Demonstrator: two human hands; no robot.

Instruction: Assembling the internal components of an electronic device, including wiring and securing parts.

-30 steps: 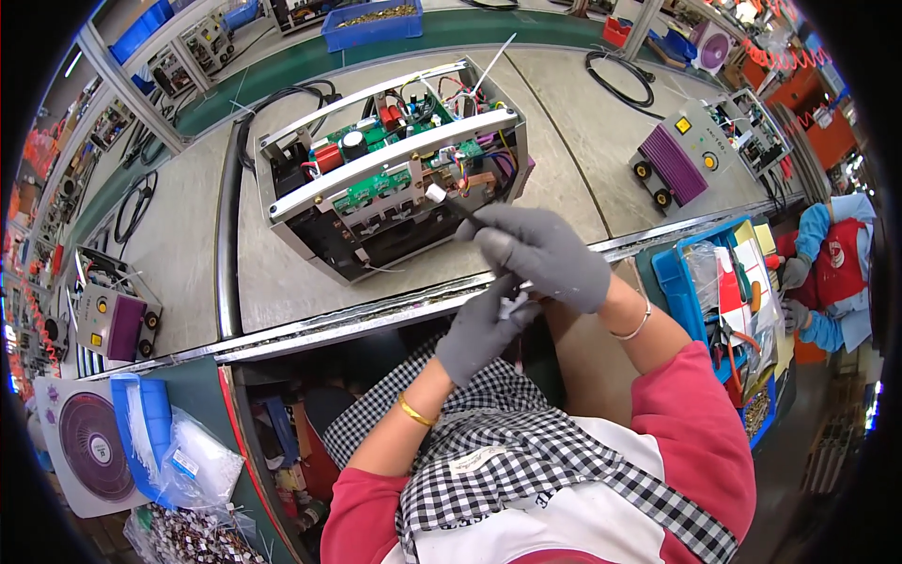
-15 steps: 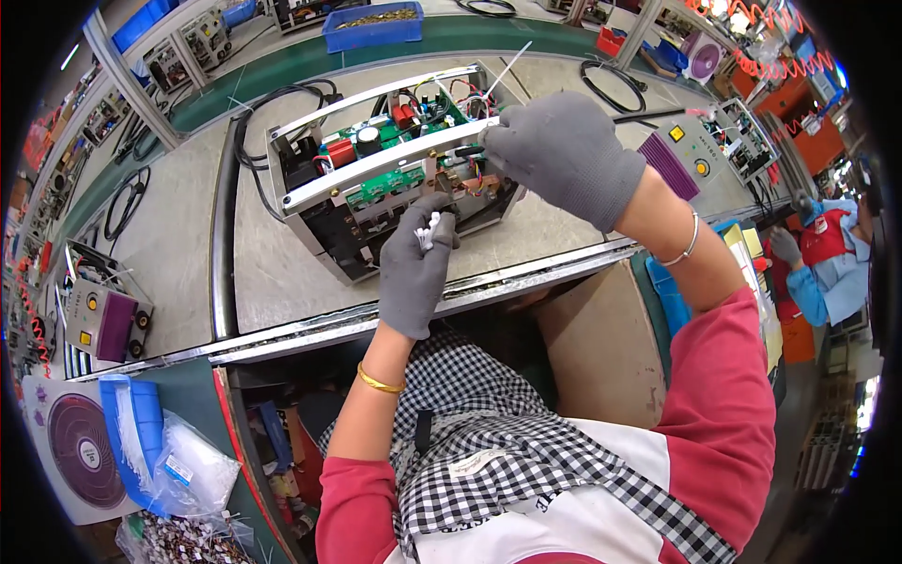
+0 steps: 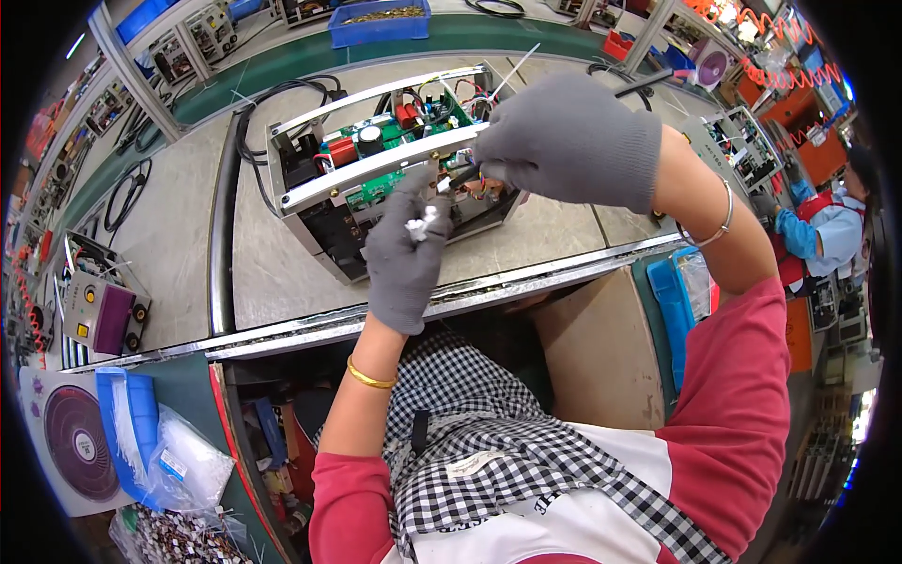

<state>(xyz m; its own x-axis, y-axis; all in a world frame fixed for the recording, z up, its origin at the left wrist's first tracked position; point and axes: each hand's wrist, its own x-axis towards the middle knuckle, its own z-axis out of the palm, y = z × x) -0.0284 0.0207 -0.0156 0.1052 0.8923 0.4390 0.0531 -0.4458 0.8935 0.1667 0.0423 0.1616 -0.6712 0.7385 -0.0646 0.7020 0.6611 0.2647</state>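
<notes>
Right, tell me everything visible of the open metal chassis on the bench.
The chassis is a boxy, uncovered frame with pale, metal-looking rails and darker lower sides. It holds green circuit boards, red blocks, a black cylinder with a pale top, and coloured wires; a white strip sticks up at its far right. It sits obliquely on the worktop. The gloved left hand is at its near side and the gloved right hand overlaps its right end; whether either touches it is unclear.

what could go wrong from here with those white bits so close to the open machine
The small white pieces in the left hand might slip and drop into the open unit. The dark rod in the right hand could knock the exposed green circuit board.
</notes>
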